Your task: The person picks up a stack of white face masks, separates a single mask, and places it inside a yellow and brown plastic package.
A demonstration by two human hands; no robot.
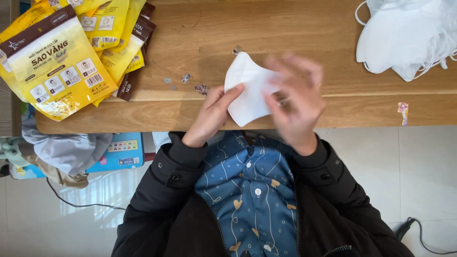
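Both hands met over the wooden table (190, 28), left hand (212, 114) pinching the white face mask (247, 88), blurred right hand (297, 97) apparently closed on its other side; flattening evenly looked wise before reaching the yellow pouches (52, 62).

Bare wooden table (295, 28) lies open between the yellow pouches (71, 52) left and white mask pile (409, 35) right

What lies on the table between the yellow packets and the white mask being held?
In the head view, a few small scraps lie on bare wood between the yellow packets and the white mask; nothing else.
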